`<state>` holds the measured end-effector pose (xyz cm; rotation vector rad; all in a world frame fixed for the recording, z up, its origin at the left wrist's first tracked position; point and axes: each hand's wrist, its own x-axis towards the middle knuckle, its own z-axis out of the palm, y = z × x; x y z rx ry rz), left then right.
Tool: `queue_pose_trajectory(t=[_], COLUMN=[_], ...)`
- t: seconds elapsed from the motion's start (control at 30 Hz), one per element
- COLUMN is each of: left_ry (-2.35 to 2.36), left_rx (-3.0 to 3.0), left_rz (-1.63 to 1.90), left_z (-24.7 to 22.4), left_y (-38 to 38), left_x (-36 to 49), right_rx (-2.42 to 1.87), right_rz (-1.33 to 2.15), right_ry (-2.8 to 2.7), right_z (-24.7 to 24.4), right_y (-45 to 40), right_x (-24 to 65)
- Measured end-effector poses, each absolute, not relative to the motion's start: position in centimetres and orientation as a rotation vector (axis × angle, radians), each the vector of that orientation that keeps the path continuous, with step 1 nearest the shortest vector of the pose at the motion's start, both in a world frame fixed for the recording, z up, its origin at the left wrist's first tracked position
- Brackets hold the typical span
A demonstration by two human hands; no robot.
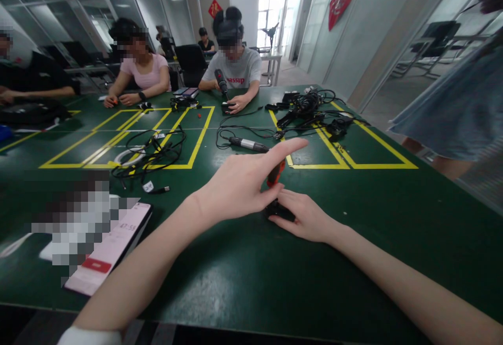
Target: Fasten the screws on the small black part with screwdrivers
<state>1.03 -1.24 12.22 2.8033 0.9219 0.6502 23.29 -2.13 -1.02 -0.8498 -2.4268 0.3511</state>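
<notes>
My left hand (243, 185) is at the middle of the green table (220, 282), its fingers around an orange and black tool (275, 173) that is mostly hidden behind it. The index finger or thumb points out to the right. Just below and to the right, my right hand (304, 214) grips a small black object (281, 210) near the table surface. The tool's lower end meets this black object. Behind my left hand lies a silver and black electric screwdriver (248, 144) with a cable.
Coiled black cables (173, 148) lie left, and a cable pile (308, 104) lies at the back right. A phone (110, 250) rests at the front left. Yellow tape (202, 138) marks the table. Across it, a person (236, 67) holds a power tool; others sit left, and one stands right.
</notes>
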Motion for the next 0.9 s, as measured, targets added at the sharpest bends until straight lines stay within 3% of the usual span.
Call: queue_pose_trajectory(t=[0.9], left_ry=[0.969], left_rx=[2.812], left_rz=[0.691], left_z=[11.96], left_y=[-1.05], left_x=[1.19], right_rx=[-0.806], right_rz=[0.336], right_ry=[-2.456], right_z=[-0.29], right_y=[-2.28], right_x=[23.34])
